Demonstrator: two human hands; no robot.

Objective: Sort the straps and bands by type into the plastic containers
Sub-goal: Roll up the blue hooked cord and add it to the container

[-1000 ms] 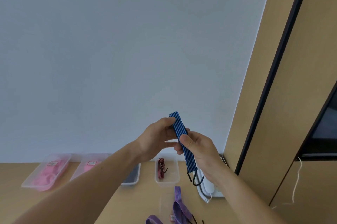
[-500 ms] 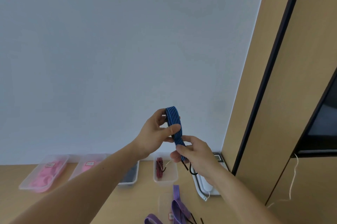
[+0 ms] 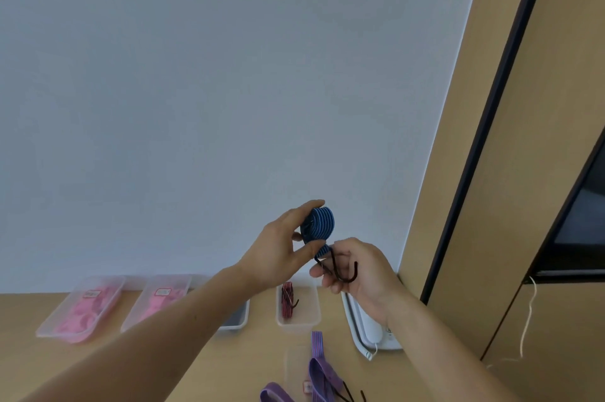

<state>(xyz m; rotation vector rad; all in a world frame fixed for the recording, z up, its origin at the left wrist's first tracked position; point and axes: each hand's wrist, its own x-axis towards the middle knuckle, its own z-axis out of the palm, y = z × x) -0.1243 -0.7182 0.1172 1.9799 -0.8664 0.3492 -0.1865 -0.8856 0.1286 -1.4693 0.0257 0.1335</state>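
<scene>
The blue strap (image 3: 320, 225), a straight length a second ago, is now rolled into a coil. The left hand (image 3: 278, 254) pinches the coil in mid-air, and the right hand (image 3: 360, 274) curls its fingers round the strap's hook (image 3: 347, 281). Below, a red strap (image 3: 288, 303) lies in a container (image 3: 307, 306) on the table (image 3: 248, 362).

Your left hand (image 3: 278, 251) and right hand (image 3: 357, 274) hold a rolled strap (image 3: 319, 226) over the table (image 3: 229, 365). Below, the rightmost container (image 3: 298, 321) holds a single strap (image 3: 288, 303); loose straps (image 3: 322, 372) lie before it, a phone (image 3: 366, 326) to its right.
</scene>
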